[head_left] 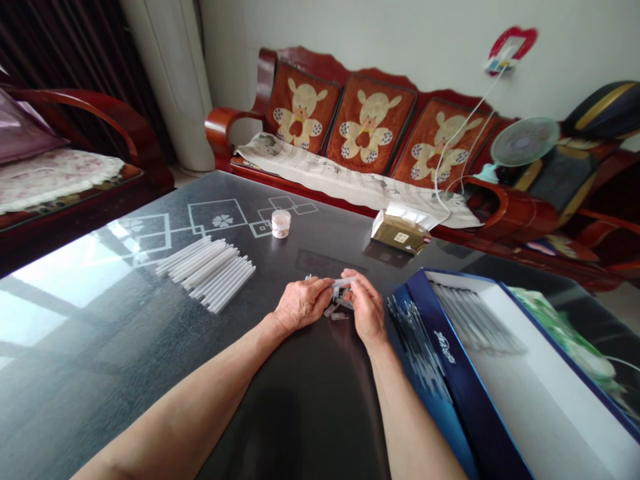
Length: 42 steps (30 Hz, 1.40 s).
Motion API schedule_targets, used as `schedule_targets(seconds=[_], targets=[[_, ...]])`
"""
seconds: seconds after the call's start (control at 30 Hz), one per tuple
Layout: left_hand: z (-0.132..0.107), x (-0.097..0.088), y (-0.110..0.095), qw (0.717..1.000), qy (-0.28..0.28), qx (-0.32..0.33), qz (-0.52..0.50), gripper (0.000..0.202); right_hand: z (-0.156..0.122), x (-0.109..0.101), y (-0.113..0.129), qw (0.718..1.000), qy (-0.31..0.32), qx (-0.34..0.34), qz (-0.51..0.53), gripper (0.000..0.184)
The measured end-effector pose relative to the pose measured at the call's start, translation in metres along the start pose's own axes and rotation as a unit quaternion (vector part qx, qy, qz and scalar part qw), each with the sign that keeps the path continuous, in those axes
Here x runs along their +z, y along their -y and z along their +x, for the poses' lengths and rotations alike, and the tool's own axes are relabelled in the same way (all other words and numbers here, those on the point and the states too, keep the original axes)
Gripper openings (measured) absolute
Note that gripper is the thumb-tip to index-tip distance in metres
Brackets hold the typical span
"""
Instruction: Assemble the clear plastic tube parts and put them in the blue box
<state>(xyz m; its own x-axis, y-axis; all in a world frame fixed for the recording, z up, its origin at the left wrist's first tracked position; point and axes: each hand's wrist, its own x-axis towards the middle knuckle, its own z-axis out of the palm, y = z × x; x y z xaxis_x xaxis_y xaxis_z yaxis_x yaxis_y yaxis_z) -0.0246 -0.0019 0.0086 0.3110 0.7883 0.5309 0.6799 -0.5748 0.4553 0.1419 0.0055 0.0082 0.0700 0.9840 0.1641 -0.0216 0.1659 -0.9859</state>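
My left hand [303, 303] and my right hand [367, 310] meet over the dark table [330, 393], both with fingers closed. Between them a slim white pen tube [343, 283] lies level, pinched at either end. Just below my fingers are several small translucent pieces [340, 316], perhaps pen caps, partly hidden by the hands. To the left, a row of white pen tubes [207, 270] rests side by side. Thin dark rods like pen refills [420, 343] are spread on a blue surface right of my right hand.
A blue box [560, 427] with a white inside holds a row of greyish pens [475, 320]. Farther back stand a small round tub [281, 224] and a tissue box [400, 231]. Green-and-white packaging [565, 333] lies beyond the blue box. A wooden sofa [225, 130] borders the table's far side.
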Motion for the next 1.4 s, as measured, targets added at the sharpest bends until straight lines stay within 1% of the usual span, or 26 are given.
schedule_targets(seconds=[0.17, 0.33, 0.47, 0.57, 0.77, 0.9, 1.07, 1.23, 1.4], targets=[[0.001, 0.000, 0.000, 1.000, 0.011, -0.005, -0.010, 0.028, 0.001, 0.005, 0.001, 0.993, 0.020, 0.027, 0.114, 0.038], [0.001, 0.000, 0.000, 1.000, 0.018, -0.013, -0.019, 0.027, -0.001, 0.010, 0.002, 0.985, 0.026, 0.030, 0.169, 0.030], [0.000, 0.000, -0.001, 1.000, 0.010, -0.011, 0.002, 0.028, -0.002, 0.017, 0.000, 0.985, -0.021, 0.029, 0.169, 0.029], [-0.001, 0.000, -0.003, 0.999, -0.010, -0.001, 0.048, 0.030, -0.004, 0.023, 0.002, 0.983, -0.055, 0.038, 0.174, 0.033], [-0.002, -0.001, -0.007, 0.989, -0.060, 0.035, 0.132, 0.030, -0.007, 0.031, 0.009, 0.976, -0.088, 0.075, 0.182, 0.040], [-0.002, 0.000, -0.008, 0.982, -0.067, 0.044, 0.169, 0.028, -0.008, 0.032, 0.011, 0.977, -0.092, 0.093, 0.166, 0.042], [-0.002, 0.001, -0.010, 0.977, -0.068, 0.046, 0.195, 0.026, -0.008, 0.032, 0.012, 0.972, -0.097, 0.115, 0.178, 0.043], [-0.003, 0.002, -0.009, 0.975, -0.074, 0.051, 0.201, 0.023, -0.009, 0.034, 0.015, 0.967, -0.105, 0.136, 0.188, 0.043], [-0.004, 0.004, -0.008, 0.976, -0.066, 0.045, 0.201, 0.022, -0.007, 0.032, 0.014, 0.967, -0.105, 0.149, 0.178, 0.040]])
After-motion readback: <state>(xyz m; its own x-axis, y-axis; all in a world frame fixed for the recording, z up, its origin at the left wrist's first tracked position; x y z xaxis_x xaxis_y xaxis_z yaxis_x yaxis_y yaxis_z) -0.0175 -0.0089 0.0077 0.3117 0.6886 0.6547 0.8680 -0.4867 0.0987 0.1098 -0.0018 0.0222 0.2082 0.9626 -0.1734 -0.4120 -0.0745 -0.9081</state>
